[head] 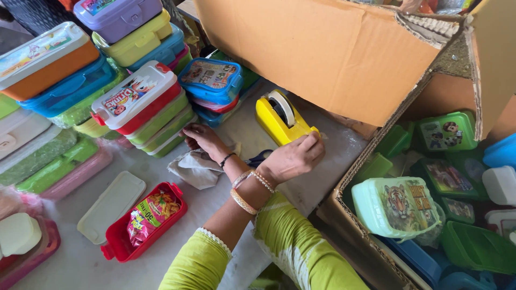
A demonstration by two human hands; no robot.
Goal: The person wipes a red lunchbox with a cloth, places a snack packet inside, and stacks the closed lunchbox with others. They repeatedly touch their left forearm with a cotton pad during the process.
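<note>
My right hand pinches at the front cutter end of the yellow plastic tape dispenser; I judge the fingers closed on the tape end, though the strip itself is too thin to see. The white roll sits just behind the grip. My left hand, fingers loosely curled and holding nothing I can make out, rests on the crumpled white cloth, crossed under the right wrist. Risks: the serrated blade lies right at the fingertips (easy nick); crossed arms limit pull. An unbraced dispenser may skid toward the cardboard box. The open red plastic lunch box with its snack packet waits nearer me, well apart from the grip.
</note>
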